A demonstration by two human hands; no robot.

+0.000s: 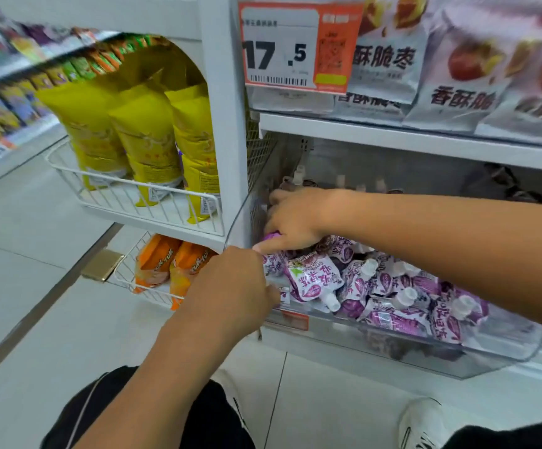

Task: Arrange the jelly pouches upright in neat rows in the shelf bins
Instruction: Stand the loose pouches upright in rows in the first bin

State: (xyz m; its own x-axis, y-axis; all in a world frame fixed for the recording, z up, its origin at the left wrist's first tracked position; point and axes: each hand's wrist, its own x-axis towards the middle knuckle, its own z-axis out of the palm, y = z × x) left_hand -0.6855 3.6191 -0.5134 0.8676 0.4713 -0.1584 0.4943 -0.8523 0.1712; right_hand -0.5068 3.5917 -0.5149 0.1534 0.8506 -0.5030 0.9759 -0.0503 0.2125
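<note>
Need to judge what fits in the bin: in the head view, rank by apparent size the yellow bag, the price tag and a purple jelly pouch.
1. Yellow bag
2. Price tag, though nearness to the camera inflates it
3. Purple jelly pouch

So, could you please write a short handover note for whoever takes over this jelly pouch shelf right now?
Left hand: at the clear bin's left front corner, fingers on the pouches there; grip unclear.
Right hand: reaching into the bin's left end, fingers round a purple pouch.
Jelly pouches: mostly a jumbled pile lying flat at the front; a few spouts stand at the back.
Done: little. Left: stand the pile up in rows.
</note>
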